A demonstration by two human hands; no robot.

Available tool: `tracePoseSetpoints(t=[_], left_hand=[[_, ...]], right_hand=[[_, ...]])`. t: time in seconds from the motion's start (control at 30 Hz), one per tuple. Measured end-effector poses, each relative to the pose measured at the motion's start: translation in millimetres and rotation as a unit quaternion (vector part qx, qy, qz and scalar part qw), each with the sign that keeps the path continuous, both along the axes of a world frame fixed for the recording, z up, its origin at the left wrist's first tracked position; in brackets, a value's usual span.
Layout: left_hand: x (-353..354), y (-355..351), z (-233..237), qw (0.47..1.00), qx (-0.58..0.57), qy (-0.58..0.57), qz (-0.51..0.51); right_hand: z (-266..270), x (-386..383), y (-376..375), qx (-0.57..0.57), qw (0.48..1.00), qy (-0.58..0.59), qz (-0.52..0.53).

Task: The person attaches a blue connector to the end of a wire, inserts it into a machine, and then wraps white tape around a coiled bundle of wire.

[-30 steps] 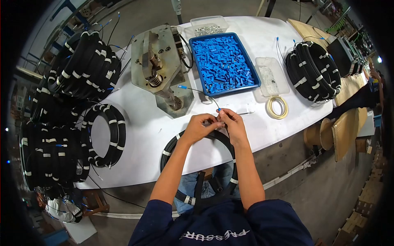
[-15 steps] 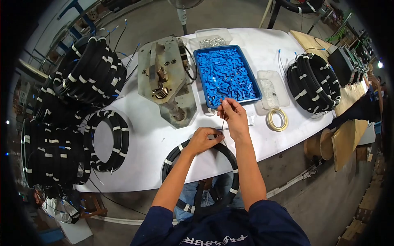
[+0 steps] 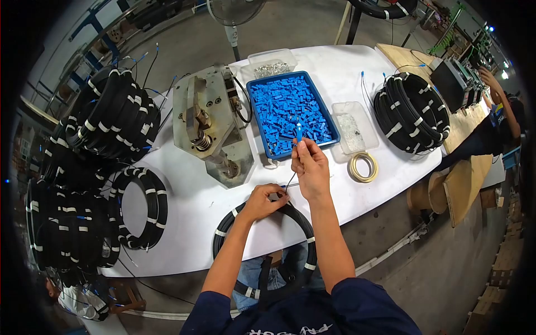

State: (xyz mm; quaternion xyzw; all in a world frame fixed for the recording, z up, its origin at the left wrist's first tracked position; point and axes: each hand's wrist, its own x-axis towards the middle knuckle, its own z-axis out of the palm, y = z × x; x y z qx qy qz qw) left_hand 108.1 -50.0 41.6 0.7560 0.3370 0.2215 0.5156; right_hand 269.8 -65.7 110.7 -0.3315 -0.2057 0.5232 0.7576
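Pinching the blue connector point(image 3: 298, 133) tight between thumb and forefinger, your right hand point(image 3: 310, 169) holds it upright at the blue tray point(image 3: 257, 120) near edge. Your left hand point(image 3: 263, 201) is closed on the thin cable point(image 3: 291, 181), touching the black coil point(image 3: 224, 228).

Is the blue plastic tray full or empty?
Full: small blue plastic pieces cover the whole floor of the blue plastic tray, piled together.
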Motion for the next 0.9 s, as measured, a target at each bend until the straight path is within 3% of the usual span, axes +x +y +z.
tracePoseSetpoints(t=[0.23, 0.3, 0.37, 0.43, 0.63, 0.9], left_hand=[[-6.2, 4.6, 8.8, 0.997, -0.057, -0.044, -0.009], [-9.9, 8.8, 0.6, 0.960, -0.156, -0.222, 0.076], [-10.7, 4.4, 33.1, 0.935, -0.134, -0.313, 0.101], [-10.7, -3.1, 72.5, 0.915, -0.128, -0.361, 0.126], [-43.5, -11.1, 108.3, 0.948, -0.048, -0.277, 0.150], [-68.2, -32.5, 97.1, 0.934, -0.090, -0.293, 0.183]], right_hand=[[19.7, -11.3, -20.7, -0.013, 0.991, -0.134, -0.006], [24.5, -16.7, -26.9, -0.036, 0.974, -0.224, -0.027], [22.7, -18.4, -34.7, -0.048, 0.971, -0.235, 0.000], [25.8, -24.2, -42.1, -0.065, 0.938, -0.340, 0.018], [46.0, -44.0, -54.1, 0.019, 0.896, -0.443, -0.001], [50.1, -58.2, -67.5, 0.034, 0.875, -0.481, 0.039]])
